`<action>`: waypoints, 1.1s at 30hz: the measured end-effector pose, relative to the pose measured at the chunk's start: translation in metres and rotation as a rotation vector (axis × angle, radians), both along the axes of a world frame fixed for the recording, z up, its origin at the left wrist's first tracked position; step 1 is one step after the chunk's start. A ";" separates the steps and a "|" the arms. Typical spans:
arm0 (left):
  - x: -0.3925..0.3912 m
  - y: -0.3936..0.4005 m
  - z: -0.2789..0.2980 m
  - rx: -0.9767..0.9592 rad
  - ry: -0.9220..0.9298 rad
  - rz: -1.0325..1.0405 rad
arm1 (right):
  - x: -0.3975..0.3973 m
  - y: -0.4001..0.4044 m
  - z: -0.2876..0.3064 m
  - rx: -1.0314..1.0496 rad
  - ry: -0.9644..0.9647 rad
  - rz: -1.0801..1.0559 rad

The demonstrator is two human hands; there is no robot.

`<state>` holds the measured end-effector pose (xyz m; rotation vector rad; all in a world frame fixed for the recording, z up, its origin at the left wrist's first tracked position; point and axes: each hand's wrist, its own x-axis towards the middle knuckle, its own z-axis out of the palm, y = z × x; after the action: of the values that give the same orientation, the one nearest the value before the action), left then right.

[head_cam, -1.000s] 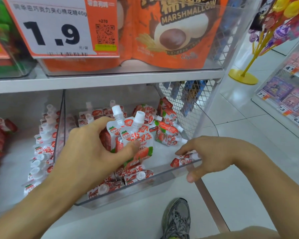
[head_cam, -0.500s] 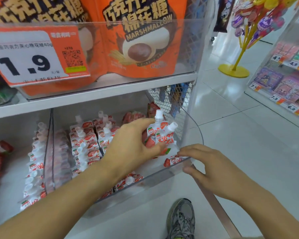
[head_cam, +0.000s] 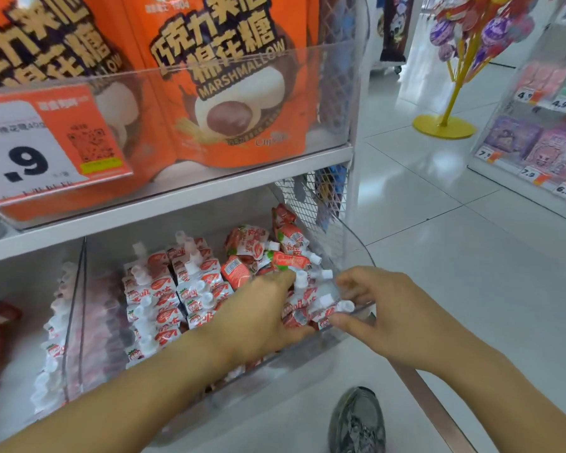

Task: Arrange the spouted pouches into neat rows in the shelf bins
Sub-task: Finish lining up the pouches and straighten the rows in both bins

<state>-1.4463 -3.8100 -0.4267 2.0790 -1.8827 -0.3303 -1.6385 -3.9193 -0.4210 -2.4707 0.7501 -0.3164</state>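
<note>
Reaching into the right bin (head_cam: 356, 243), the left hand (head_cam: 258, 322) lies over a few upright pouches (head_cam: 303, 299) at the front right corner, fingers curled round them, probably to keep them standing, spouts up, while they are seated against the clear front wall. The right hand (head_cam: 383, 308) meets it from the other side, fingers bent at the bin's front edge and touching a pouch lying there; whether it pinches that pouch I cannot tell. Two tidy rows (head_cam: 174, 299) already stand in the left part of this bin, caps toward the back. Behind the hands a loose heap (head_cam: 275, 253) lies tumbled against the mesh (head_cam: 311, 204), not yet sorted. The bin to the left (head_cam: 76, 308) holds its own row.
</note>
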 end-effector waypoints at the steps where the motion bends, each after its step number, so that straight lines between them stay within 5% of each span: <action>1: 0.006 -0.001 0.001 0.061 0.025 -0.038 | 0.002 -0.001 0.000 -0.008 0.019 0.016; 8: 0.026 -0.015 0.015 0.413 0.060 -0.105 | 0.012 0.001 -0.001 -0.048 0.135 0.067; 20: 0.046 -0.016 -0.002 0.273 0.227 -0.050 | 0.040 0.004 0.003 -0.033 0.042 -0.058; 25: 0.028 -0.023 -0.009 0.098 0.165 0.022 | 0.030 0.007 0.012 -0.137 -0.119 -0.159; 33: 0.016 -0.038 -0.020 0.135 0.325 -0.013 | 0.026 0.002 0.009 -0.235 0.124 -0.146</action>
<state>-1.4299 -3.8484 -0.4468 1.9527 -1.7204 -0.7677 -1.6127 -3.9169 -0.4118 -2.6812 0.9988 -0.3225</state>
